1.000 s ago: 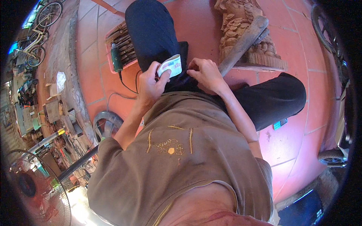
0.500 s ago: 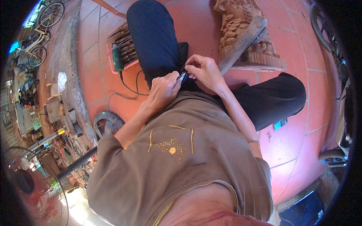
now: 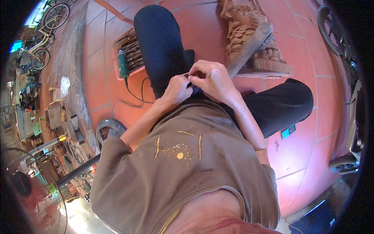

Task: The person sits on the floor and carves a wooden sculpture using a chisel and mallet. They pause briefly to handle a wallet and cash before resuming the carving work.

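In front of my lap, both hands meet with fingertips close together. My left hand [image 3: 178, 89] is closed, its knuckles turned up, around something small that is mostly hidden. Thumb and forefinger of my right hand [image 3: 213, 81] pinch at the same spot, where a small dark bit shows between the hands; its kind cannot be made out. Beyond my right hand leans a greyish wooden club-like piece [image 3: 249, 48], resting against a carved wooden figure [image 3: 238, 37] on the tiled floor.
Left of my leg stands a pink basket [image 3: 137, 71] of several slim tools, with a green corded power tool [image 3: 123, 65] at its edge. A keypad phone [image 3: 288, 132] lies by my right knee. A fan [image 3: 33, 191] and bicycles [image 3: 41, 54] are at left.
The shiny, pale blade-like piece that showed at my left fingers is now hidden. My left hand has shifted right and turned; my right hand has moved slightly and curled over it.
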`<state>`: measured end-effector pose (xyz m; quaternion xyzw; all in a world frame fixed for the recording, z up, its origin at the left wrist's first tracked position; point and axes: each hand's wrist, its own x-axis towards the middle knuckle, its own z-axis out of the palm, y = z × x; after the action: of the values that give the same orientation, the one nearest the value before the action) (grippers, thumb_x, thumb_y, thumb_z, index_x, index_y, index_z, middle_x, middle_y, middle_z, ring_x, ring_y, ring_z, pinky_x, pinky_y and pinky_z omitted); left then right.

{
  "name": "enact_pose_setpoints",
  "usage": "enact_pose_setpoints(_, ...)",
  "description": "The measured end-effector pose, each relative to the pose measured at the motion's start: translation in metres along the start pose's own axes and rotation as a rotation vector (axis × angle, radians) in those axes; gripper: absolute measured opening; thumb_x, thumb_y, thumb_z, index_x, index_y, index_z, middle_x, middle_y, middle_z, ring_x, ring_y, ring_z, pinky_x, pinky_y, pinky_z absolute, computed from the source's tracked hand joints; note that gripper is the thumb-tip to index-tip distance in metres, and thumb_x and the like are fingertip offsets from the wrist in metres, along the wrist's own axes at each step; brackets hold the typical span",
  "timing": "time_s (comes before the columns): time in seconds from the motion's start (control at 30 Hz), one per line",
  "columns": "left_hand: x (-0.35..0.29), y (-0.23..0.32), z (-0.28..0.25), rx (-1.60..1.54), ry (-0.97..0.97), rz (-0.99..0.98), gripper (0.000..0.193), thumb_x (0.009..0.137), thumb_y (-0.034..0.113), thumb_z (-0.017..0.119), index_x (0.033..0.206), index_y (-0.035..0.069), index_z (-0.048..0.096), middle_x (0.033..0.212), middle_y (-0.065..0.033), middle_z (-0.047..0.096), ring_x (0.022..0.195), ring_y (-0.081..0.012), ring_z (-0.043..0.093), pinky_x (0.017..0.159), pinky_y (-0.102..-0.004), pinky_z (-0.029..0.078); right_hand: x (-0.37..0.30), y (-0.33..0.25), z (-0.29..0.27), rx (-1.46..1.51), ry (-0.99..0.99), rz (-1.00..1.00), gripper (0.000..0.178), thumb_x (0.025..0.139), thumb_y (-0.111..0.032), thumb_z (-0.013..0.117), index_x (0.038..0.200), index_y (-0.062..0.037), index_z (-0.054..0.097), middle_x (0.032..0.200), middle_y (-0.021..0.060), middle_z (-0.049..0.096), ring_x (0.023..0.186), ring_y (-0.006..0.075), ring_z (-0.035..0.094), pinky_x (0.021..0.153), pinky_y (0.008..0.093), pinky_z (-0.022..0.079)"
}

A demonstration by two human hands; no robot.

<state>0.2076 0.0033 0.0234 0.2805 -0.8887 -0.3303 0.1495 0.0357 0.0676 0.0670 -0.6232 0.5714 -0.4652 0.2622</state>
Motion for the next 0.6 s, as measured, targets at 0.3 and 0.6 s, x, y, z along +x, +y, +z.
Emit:
enact_pose_setpoints(0.3,0.000,0.006,-0.043,-0.437,-0.233,-0.199,0.030,0.089,0.002,0.057,0.119,-0.004,0.062,0.099,-0.0096,0.070,0.087,-0.0136,0.060,0.082,-0.0315,0.050,0.002,0.009,-0.044,0.307,-0.112,0.248,0.033,0.086,-0.019,0.073,0.115,-0.0074,0.066,0.106,0.0097,0.069,0.101,0.0214,0.066,0.085,0.0367,0.052)
enact_pose_setpoints(0.6,-0.017,0.016,-0.069,-1.089,-0.245,-0.622,0.030,0.090,0.001,0.056,0.119,-0.001,0.062,0.097,-0.0089,0.070,0.079,-0.0142,0.067,0.061,-0.0273,0.053,-0.005,0.045,-0.025,0.611,-0.493,0.292,0.041,0.085,-0.025,0.078,0.114,0.0015,0.066,0.103,0.0044,0.069,0.097,0.0115,0.060,0.088,0.0287,0.049)
